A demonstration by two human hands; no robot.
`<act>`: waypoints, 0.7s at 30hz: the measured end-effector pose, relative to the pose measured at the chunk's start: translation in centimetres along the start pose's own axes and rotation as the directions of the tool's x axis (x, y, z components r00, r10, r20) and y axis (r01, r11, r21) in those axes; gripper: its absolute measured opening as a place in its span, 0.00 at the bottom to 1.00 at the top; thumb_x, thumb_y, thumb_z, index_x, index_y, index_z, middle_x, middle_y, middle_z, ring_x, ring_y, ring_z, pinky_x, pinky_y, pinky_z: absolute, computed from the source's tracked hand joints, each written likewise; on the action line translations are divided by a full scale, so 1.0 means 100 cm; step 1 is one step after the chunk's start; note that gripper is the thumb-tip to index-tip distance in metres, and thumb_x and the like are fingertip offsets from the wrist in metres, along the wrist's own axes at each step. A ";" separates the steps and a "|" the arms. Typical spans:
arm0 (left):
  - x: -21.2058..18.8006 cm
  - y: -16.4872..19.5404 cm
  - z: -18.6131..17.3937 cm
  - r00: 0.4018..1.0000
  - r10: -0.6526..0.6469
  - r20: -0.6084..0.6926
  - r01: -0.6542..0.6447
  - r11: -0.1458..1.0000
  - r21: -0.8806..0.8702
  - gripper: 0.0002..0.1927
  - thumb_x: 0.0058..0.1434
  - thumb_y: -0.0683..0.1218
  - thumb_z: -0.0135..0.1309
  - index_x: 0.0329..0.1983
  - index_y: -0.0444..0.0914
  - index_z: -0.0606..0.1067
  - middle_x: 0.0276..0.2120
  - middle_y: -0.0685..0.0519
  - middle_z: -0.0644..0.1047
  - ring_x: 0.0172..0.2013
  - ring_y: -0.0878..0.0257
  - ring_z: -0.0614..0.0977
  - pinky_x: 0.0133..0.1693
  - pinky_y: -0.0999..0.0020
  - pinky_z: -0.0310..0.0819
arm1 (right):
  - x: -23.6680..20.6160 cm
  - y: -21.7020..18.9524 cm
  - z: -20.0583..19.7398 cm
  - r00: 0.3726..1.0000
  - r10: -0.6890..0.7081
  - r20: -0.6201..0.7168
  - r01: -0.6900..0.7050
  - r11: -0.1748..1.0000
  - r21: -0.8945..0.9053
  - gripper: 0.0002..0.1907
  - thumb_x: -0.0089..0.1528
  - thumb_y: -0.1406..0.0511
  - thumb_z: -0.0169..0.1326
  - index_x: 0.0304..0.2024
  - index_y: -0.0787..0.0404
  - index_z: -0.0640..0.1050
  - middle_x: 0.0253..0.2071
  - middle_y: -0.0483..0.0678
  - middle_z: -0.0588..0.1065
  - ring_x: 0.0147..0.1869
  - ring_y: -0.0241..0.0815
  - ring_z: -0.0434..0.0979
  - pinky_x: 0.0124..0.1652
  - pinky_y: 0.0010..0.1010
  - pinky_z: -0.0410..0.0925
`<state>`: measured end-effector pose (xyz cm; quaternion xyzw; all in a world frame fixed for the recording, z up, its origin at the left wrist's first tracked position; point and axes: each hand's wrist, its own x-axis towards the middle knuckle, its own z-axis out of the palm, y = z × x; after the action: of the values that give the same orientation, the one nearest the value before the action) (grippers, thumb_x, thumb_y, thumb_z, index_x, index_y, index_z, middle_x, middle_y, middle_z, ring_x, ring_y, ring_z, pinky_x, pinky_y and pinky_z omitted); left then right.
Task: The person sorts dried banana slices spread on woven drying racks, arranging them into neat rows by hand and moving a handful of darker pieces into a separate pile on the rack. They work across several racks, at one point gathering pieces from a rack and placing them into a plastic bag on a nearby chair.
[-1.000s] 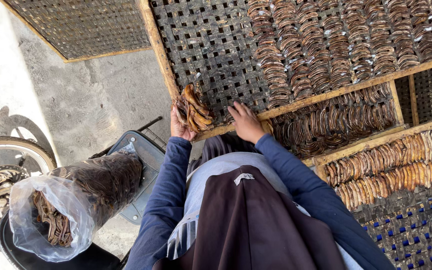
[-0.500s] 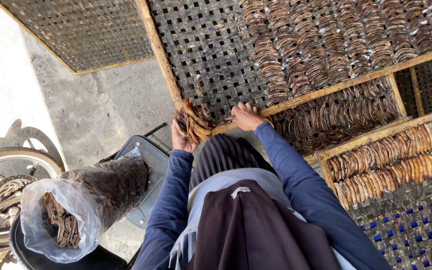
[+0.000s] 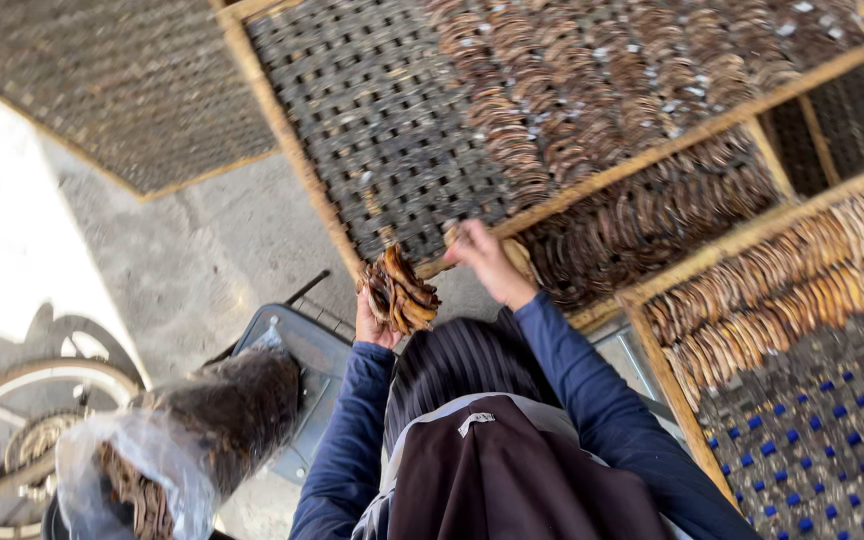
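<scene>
A bunch of curved brown dried strips is gripped in the left hand, whose fingers are closed around the lower end of the bunch. The bunch is held up just below the near corner of a woven drying rack, close beside its wooden frame. The right hand is raised at the rack's lower frame bar, beside the bunch but apart from it; its fingers are curled, and whether anything is pinched in them cannot be told because of blur.

The far part of the rack is covered with rows of dried pieces, while its near left part is bare mesh. More rows are seen on a lower rack under the bar, and lighter orange-brown rows are laid on a third rack to the right, next to mesh with blue showing through. Another woven rack is seen at upper left. On the concrete floor, a clear plastic bag partly filled with dark strips is seen at lower left, beside a grey crate and a wheel. Both arms are covered by blue sleeves.
</scene>
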<state>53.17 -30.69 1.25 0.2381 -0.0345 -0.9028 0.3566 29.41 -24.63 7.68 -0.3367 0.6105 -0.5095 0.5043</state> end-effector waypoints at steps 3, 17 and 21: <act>0.005 -0.026 0.003 0.990 -0.120 0.072 0.122 0.992 -0.020 0.28 0.77 0.60 0.52 0.70 0.38 0.70 0.59 0.45 0.77 0.56 0.50 0.78 0.57 0.51 0.72 | -0.041 0.012 0.023 0.999 -0.044 -0.026 0.049 0.970 0.236 0.17 0.68 0.70 0.49 0.60 0.64 0.70 0.51 0.45 0.75 0.54 0.35 0.76 0.55 0.30 0.71; -0.062 -0.343 0.072 0.616 -0.788 0.008 0.720 0.568 0.399 0.31 0.65 0.60 0.56 0.66 0.40 0.70 0.57 0.49 0.78 0.57 0.52 0.80 0.59 0.48 0.74 | -0.355 0.094 -0.140 0.538 -0.199 -0.819 0.015 0.974 -0.226 0.12 0.70 0.72 0.47 0.55 0.64 0.72 0.45 0.49 0.78 0.49 0.37 0.76 0.50 0.28 0.69; -0.122 -0.451 0.092 0.489 -0.864 -0.117 0.798 0.389 0.461 0.30 0.61 0.63 0.55 0.62 0.45 0.73 0.55 0.52 0.80 0.54 0.55 0.81 0.56 0.48 0.74 | -0.464 0.121 -0.187 0.387 -0.076 -0.919 0.071 0.996 -0.052 0.09 0.73 0.71 0.46 0.55 0.65 0.73 0.47 0.47 0.76 0.50 0.34 0.72 0.51 0.27 0.68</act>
<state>28.42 9.91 3.86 0.2346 -0.1470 -0.9367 -0.2142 25.02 26.62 8.13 -0.0273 0.7729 -0.6311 0.0599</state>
